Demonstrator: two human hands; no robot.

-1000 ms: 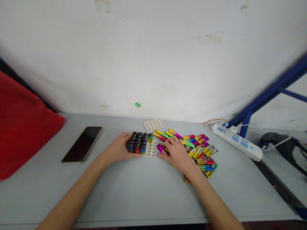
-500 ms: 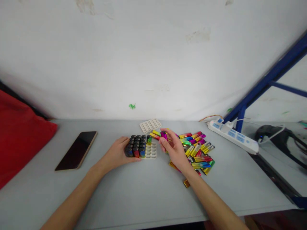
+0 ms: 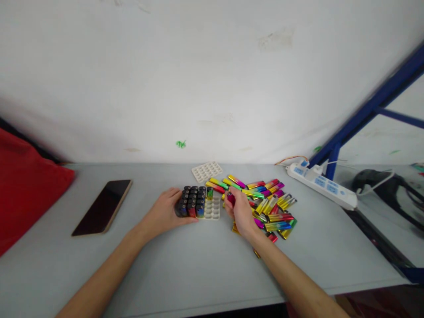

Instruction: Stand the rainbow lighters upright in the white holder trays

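A block of upright lighters (image 3: 192, 198) with black tops stands in the left part of a white pocketed tray (image 3: 212, 216). My left hand (image 3: 167, 207) curls round this block from the left, thumb along its near side. One green-and-yellow lighter (image 3: 210, 193) stands at the tray's far row, beside the block. Just right of the tray, my right hand (image 3: 241, 212) is closed round a purple lighter (image 3: 231, 198), its dark end facing me. Empty pockets show in the tray's right part. Behind and right of my right hand lies a loose pile of shiny, multicoloured lighters (image 3: 278, 217).
A second white tray (image 3: 207, 170) lies near the wall. On the left are a dark phone (image 3: 102, 207) and a red cushion-like object (image 3: 29, 185). A white power strip (image 3: 321, 185) and a blue metal frame (image 3: 361, 117) stand on the right.
My right hand has turned and lowered slightly with the purple lighter, tilting its end toward me. The left hand still holds the block; the view has shifted slightly.
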